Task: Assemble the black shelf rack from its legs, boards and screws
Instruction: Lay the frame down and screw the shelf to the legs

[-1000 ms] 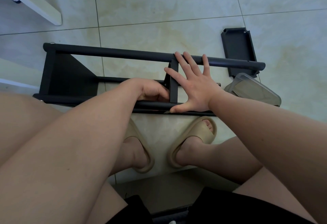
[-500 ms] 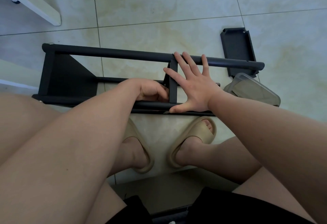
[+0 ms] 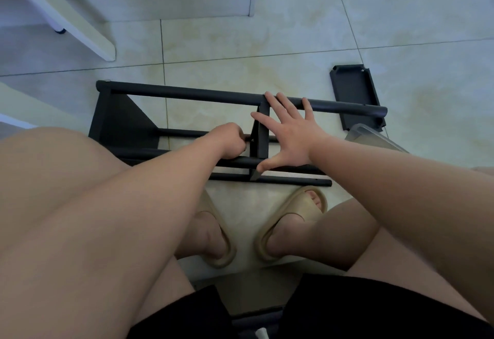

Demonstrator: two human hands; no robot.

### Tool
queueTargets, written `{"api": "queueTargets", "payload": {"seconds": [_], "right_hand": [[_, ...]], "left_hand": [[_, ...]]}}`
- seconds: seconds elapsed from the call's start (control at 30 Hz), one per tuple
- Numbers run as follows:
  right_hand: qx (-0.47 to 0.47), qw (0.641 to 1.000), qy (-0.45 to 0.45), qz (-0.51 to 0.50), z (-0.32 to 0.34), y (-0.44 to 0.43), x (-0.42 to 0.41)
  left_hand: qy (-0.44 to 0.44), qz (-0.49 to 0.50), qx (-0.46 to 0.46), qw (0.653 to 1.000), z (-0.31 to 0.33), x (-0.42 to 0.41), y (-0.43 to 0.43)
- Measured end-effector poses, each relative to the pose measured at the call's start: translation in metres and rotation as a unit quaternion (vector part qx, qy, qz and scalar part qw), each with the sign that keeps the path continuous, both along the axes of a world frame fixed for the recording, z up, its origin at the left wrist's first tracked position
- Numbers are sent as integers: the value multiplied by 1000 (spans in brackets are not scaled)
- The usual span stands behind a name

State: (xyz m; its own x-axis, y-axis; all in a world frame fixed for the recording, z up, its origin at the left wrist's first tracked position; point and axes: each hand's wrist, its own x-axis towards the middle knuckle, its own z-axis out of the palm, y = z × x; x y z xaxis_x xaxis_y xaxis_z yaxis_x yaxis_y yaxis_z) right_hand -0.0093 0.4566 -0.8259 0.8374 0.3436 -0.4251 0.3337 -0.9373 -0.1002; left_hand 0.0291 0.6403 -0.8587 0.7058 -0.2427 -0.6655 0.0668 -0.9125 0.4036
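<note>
plain black shorts (image 3: 347,306), two wide legs with a dark gap between them. beyond the shorts the thighs and shins are bare. farther from the shorts, a pair of tan slides, thick-soled with one broad strap: left slide (image 3: 226,245) and right slide (image 3: 294,213), the right open-toed. arms, left hand (image 3: 230,142) and right hand (image 3: 290,135) bare

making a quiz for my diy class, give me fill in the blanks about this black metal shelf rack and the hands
1. The black metal shelf rack lies on its side on the pale tiled ____.
2. The ____ hand lies flat, fingers spread, on the rack's middle board.
3. The ____ hand is curled beside that board.
Missing: floor; right; left
</note>
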Motion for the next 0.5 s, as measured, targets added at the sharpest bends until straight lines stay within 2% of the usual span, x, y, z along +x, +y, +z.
{"api": "queueTargets", "payload": {"seconds": [0.13,0.3,0.4,0.5], "right_hand": [[36,997,30,-57,8,-2,-18],[-14,994,60,-86,10,-16,-52],[-31,988,93,-116,14,-10,-63],[-29,986,95,-137,13,2,-75]], "left_hand": [[38,-72,71,994,23,-6,16],[121,-165,131,970,63,-6,23],[77,-224,176,956,77,-13,19],[42,-216,194,956,80,-25,15]]}}
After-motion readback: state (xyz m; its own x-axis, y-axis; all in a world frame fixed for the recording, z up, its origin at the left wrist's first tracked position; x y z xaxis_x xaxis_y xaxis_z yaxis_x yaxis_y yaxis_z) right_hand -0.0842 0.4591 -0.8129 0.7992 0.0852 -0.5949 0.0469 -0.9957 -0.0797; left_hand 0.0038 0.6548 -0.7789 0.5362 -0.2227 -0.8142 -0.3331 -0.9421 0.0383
